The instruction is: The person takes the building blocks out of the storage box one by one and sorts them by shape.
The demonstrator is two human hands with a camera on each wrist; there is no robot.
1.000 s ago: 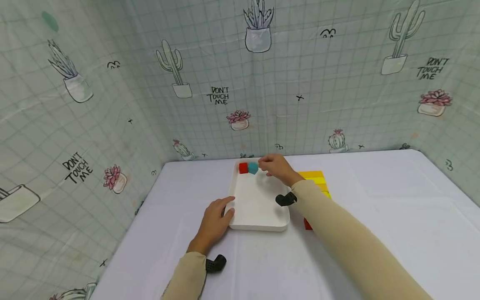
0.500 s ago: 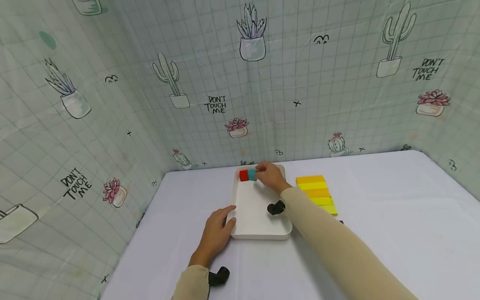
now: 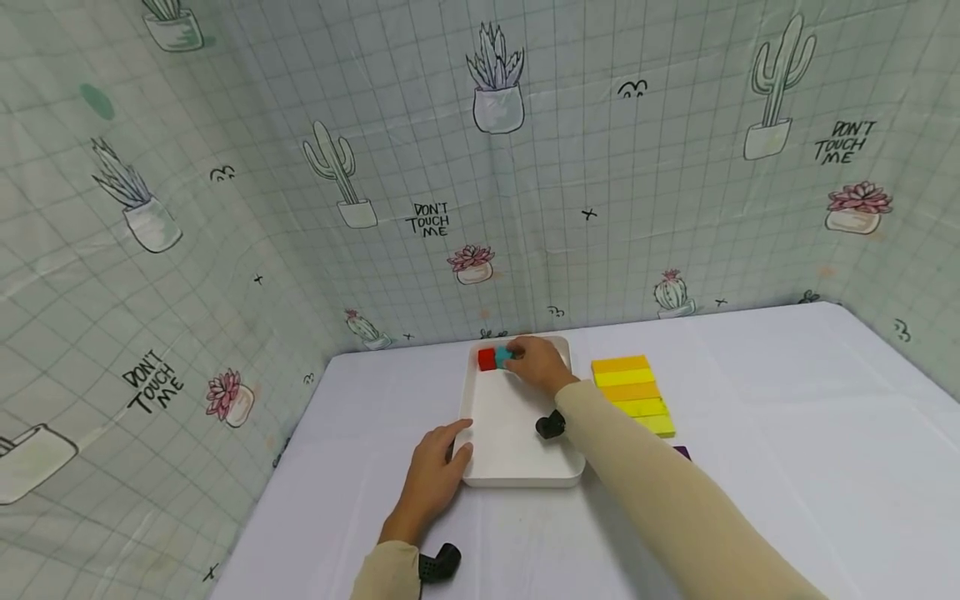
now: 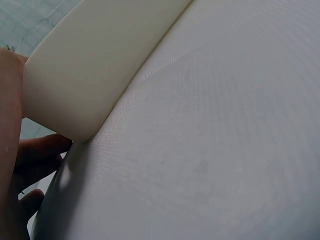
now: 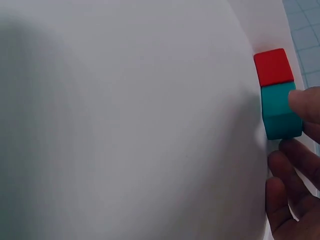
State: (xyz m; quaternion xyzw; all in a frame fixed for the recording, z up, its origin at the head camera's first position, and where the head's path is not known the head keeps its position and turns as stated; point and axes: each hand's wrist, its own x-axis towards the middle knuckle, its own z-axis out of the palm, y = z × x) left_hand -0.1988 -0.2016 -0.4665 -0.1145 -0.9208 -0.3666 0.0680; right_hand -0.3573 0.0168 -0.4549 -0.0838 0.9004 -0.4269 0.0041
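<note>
A white tray lies on the table, and a red block sits in its far left corner. Beside it, a teal block with angled sides touches the red one. My right hand pinches the teal block; in the right wrist view the thumb presses on its top edge, with the fingers beside and below it. My left hand grips the tray's left side near the front corner. Thumb and fingers lie around the tray wall in the left wrist view.
Right of the tray lies a row of several yellow and orange strips. A dark purple piece peeks out from behind the right sleeve. A cactus-printed cloth hangs behind and beside the white table.
My right hand has moved left and taken hold of the teal block, which now sits squarely against the red block. The left hand stays on the tray; the head view has tilted up slightly.
</note>
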